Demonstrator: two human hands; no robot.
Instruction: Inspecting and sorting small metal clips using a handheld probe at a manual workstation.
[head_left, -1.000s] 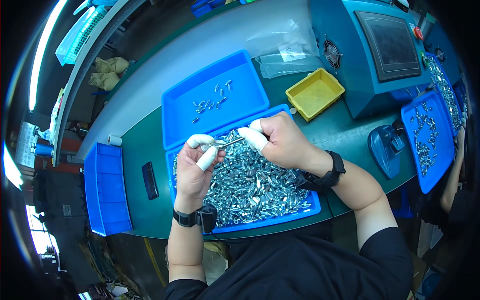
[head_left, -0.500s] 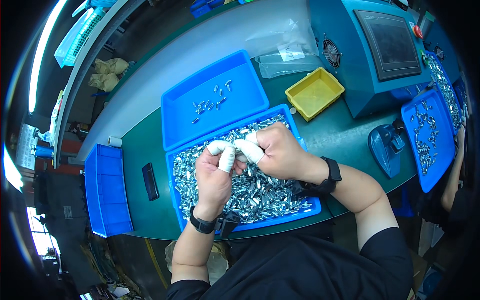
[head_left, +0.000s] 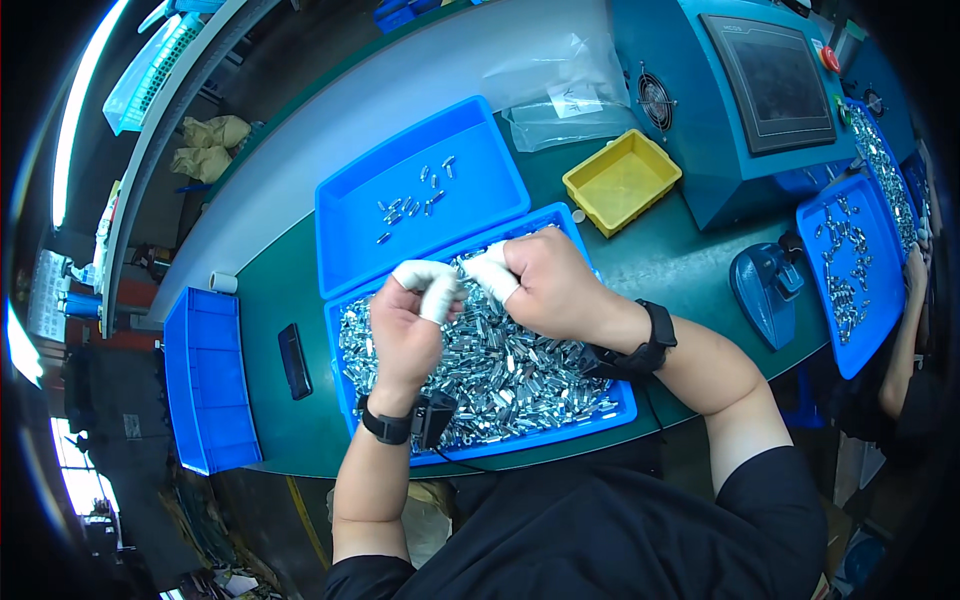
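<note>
Metal pieces, long axes pointing every way, lie just below the left hand and right hand, neither clearly nearer; both curl inward, whether clamped on a piece I cannot tell.

Worn on the head, as the left of a side-by-side pair, looking steeply down and forward onto the green table. Close enough to set left hand, right hand and parts-filled blue tray about mid-view, yet wide enough to reach the teal machine at upper right. Upright, with a fisheye bend toward the rim.
</note>
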